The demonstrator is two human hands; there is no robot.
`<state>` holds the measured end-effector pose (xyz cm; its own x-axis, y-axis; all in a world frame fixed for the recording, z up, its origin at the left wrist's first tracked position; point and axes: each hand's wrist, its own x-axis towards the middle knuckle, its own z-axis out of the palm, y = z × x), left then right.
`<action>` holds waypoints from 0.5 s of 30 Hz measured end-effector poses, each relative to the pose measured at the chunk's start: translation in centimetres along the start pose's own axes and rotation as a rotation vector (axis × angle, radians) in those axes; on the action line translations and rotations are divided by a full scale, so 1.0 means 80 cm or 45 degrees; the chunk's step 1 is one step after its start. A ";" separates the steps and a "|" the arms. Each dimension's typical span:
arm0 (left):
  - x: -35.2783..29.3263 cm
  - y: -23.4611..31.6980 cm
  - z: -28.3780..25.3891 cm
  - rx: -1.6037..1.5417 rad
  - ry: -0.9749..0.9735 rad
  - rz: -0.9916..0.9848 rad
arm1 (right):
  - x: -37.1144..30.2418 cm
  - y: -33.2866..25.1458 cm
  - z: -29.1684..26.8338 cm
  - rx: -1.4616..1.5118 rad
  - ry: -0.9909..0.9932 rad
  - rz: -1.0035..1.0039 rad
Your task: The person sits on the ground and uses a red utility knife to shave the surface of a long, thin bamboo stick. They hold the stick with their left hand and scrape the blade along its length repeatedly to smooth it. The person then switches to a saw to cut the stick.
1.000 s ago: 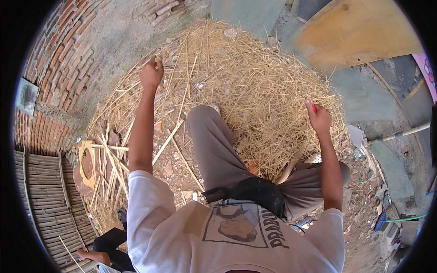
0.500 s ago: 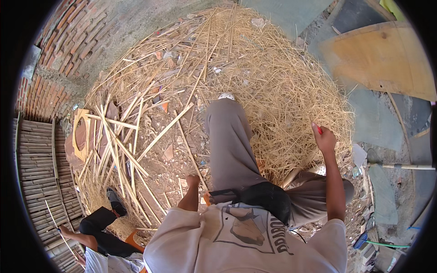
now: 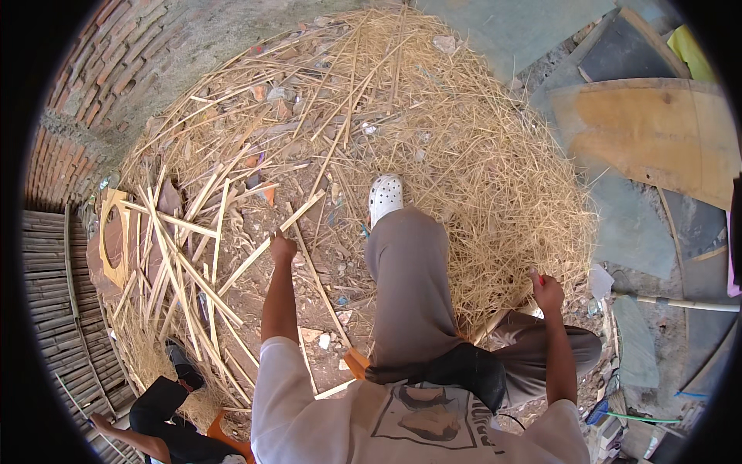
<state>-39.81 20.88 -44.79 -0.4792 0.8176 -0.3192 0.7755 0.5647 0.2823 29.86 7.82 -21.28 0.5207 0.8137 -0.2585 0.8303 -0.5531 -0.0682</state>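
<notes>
My left hand [image 3: 284, 248] is stretched forward, its fingers closed at a long pale bamboo strip [image 3: 308, 207] that slants across the littered ground. The strip runs on both sides of the fingers. My right hand [image 3: 547, 295], out to the right above the straw-like shavings, is closed around a small red object [image 3: 541, 281]. Only a short red end of it shows, so its kind is unclear. Further left, many more split bamboo strips [image 3: 174, 267] lie crossed in a loose heap.
A co-worker [image 3: 166, 414] sits at the lower left holding a thin stick. Straw-like shavings [image 3: 495, 178] cover the ground ahead and right. Curved boards [image 3: 645, 127] and grey sheets lie at the right. A brick wall [image 3: 93, 85] and a bamboo slat wall [image 3: 50, 286] border the left.
My left hand has reached forward and left from beside my body to the bamboo strip. My right hand has come a little lower, still closed on the red object. The view has shifted slightly.
</notes>
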 end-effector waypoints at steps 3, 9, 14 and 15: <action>0.039 0.016 -0.006 0.031 -0.227 -0.110 | -0.009 0.006 0.012 -0.014 0.023 0.025; 0.043 0.025 0.010 0.205 -0.370 -0.173 | -0.018 0.008 0.025 -0.073 -0.023 0.094; -0.010 0.031 0.011 0.528 -0.232 0.128 | -0.021 -0.001 0.033 -0.102 -0.090 0.046; -0.016 0.031 0.010 0.540 -0.212 0.201 | -0.019 -0.002 0.035 -0.079 -0.082 0.025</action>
<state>-36.96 21.12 -44.42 -0.2968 0.8411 -0.4522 0.9493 0.3113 -0.0442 28.36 6.18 -23.61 0.5250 0.7884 -0.3206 0.8317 -0.5552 -0.0034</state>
